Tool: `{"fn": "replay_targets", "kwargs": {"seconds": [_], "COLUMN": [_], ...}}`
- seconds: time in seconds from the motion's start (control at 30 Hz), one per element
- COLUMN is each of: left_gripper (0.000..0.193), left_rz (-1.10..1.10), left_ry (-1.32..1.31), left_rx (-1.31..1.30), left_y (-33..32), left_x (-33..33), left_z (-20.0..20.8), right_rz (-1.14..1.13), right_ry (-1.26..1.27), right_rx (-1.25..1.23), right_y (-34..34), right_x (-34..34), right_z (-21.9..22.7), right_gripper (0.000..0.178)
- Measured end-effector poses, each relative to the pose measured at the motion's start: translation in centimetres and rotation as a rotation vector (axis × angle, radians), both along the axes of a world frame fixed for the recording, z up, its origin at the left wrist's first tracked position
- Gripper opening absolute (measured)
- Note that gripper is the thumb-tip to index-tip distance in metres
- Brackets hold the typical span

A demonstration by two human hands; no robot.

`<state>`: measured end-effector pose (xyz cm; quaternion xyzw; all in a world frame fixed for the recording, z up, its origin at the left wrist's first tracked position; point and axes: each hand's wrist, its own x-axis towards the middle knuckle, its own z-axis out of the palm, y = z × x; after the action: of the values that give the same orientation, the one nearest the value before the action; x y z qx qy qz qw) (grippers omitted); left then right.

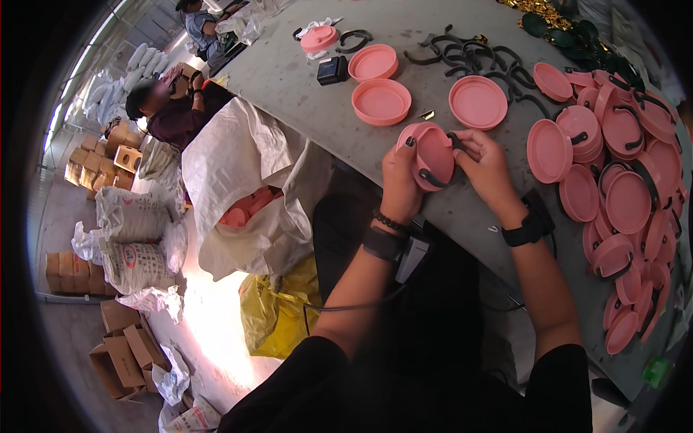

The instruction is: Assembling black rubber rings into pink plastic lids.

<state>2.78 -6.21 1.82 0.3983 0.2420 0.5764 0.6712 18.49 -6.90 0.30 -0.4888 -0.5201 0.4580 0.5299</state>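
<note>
Over the table's near edge, my left hand [400,179] is closed round a pink round dish-like piece [435,151], tilted with its hollow side partly toward me. A black curved strip [432,178] shows at its lower rim. At the dish's right rim, my right hand [482,164] pinches the end of a black strap-like handle; the fingertips partly cover it. Just beyond my hands lie three loose pink dishes, one of them [478,102] behind my right hand. A small gold-coloured metal piece [427,115] rests between them.
A large heap of pink dishes with black handles [624,195] covers the table's right side. Loose black handles [473,58] lie at the back, near a small black box [332,71]. To my left stands a white woven sack [238,159] holding pink pieces; a person [173,108] sits beyond.
</note>
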Motion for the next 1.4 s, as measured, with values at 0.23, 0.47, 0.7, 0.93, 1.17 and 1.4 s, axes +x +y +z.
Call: {"fn": "replay_targets", "kwargs": {"seconds": [0.23,0.47,0.7,0.93,1.17,1.4], "left_gripper": [0.044,0.042,0.043,0.041,0.038,0.036], "left_rz": [0.0,-0.026,0.006,0.111,0.164,-0.007], "left_ry": [0.008,-0.035,0.116,0.242,-0.257,0.035], "left_rx": [-0.015,-0.005,0.07,0.01,-0.179,-0.052], "left_y": [0.0,0.4,0.8,0.4,1.5,1.0], "left_x": [-0.1,0.2,0.3,0.2,0.7,1.4], "left_z": [-0.3,-0.4,-0.8,-0.8,-0.6,-0.9], "right_rz": [-0.025,-0.02,0.004,0.016,-0.07,0.093], "right_ry": [-0.105,0.034,0.096,0.026,-0.948,-0.876], "right_rx": [0.032,0.061,-0.044,0.089,0.765,0.686], "right_y": [-0.3,-0.3,-0.5,0.0,-1.9,-2.0], "right_x": [-0.3,0.1,0.3,-0.6,-2.4,-1.5], "right_z": [0.6,0.0,0.7,0.1,3.2,3.5], "right_gripper": [0.028,0.027,0.028,0.032,0.042,0.026]}}
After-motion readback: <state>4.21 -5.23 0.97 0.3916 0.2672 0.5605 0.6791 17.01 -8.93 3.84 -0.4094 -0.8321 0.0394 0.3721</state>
